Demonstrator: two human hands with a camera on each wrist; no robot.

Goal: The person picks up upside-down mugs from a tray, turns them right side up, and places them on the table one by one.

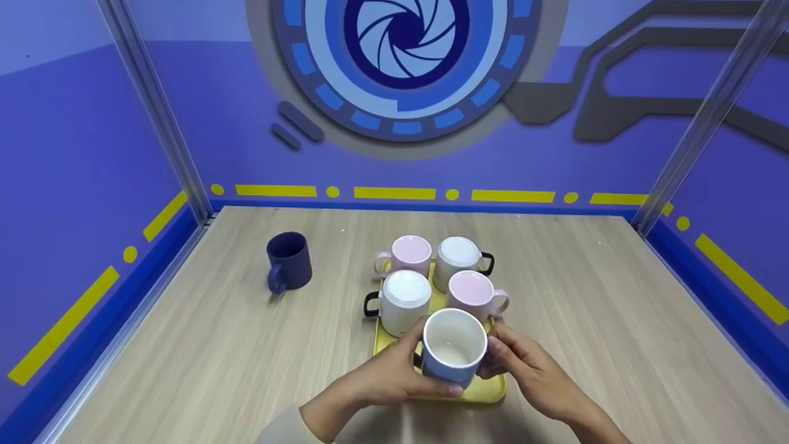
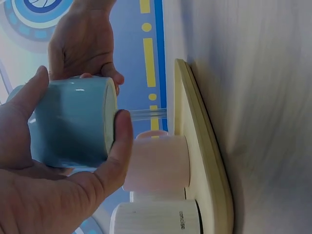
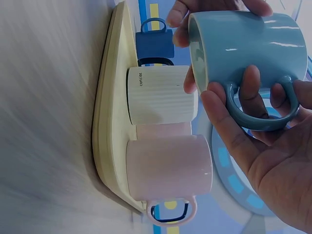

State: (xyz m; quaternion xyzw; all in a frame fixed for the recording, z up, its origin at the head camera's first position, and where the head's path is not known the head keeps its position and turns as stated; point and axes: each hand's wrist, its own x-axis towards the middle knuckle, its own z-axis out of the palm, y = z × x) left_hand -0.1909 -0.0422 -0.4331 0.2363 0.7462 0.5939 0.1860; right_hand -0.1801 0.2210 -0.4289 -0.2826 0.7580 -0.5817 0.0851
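Observation:
Both hands hold a blue-grey mug (image 1: 451,374) over the front of a yellow tray (image 1: 487,390), its pale inside facing the head camera. My left hand (image 1: 394,372) grips the mug's body, thumb by the base in the left wrist view. On the other side, my right hand (image 1: 537,371) holds the handle (image 3: 261,122), with fingers passing through its loop. Just beyond the held mug, a pink mug (image 1: 471,295) and a white mug (image 1: 404,311) stand on the tray. Behind them are another pink mug (image 1: 411,253) and another white mug (image 1: 456,262).
A dark navy mug (image 1: 296,265) stands upright on the wood-grain table (image 1: 246,364), left of the tray. Blue walls (image 1: 216,123) with yellow marks enclose the table at the back and both sides. Metal posts (image 1: 157,117) line the back corners.

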